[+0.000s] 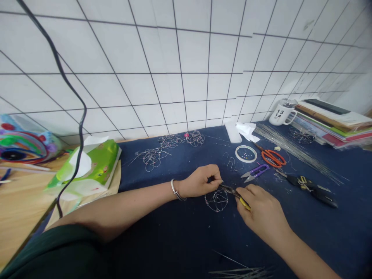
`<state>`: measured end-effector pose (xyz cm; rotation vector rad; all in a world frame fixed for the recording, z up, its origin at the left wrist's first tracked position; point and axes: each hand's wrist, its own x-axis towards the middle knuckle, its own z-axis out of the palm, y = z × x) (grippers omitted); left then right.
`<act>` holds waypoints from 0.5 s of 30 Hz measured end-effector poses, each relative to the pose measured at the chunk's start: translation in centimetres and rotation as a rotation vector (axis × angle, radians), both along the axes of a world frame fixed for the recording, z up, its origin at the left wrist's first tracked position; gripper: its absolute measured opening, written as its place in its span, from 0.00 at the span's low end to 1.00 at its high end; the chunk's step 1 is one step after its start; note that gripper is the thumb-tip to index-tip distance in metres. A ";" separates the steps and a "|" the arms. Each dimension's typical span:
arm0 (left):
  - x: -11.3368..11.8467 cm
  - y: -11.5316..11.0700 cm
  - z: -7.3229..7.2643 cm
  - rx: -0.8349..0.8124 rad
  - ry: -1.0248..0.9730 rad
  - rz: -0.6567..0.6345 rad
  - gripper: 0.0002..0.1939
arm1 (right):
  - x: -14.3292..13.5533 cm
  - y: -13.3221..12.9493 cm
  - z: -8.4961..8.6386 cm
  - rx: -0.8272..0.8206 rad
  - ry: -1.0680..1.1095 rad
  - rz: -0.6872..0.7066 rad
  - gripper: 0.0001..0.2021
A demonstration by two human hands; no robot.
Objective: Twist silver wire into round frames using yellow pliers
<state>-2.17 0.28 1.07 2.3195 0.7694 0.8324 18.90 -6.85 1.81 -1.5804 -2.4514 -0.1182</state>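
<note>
the left hand [202, 181] is closed in a pinch, seemingly on a wire end. the beaded wire ring [216, 200] lies on the navy cloth [180, 221], just below those fingertips. the pliers [229, 190] point at the pinch, the right hand [261, 203] wrapped round their handles. from here, i'd say a firm pinch near the tips and small squeezes spare the thin wire.
</note>
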 end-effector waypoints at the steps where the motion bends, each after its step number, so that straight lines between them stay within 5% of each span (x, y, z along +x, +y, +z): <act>1: 0.0 0.0 0.0 0.002 0.000 0.001 0.05 | 0.0 0.0 0.0 0.002 -0.003 -0.003 0.12; 15: -0.1 0.1 -0.2 0.014 0.006 -0.004 0.04 | 0.1 0.1 -0.1 -0.013 -0.001 -0.003 0.11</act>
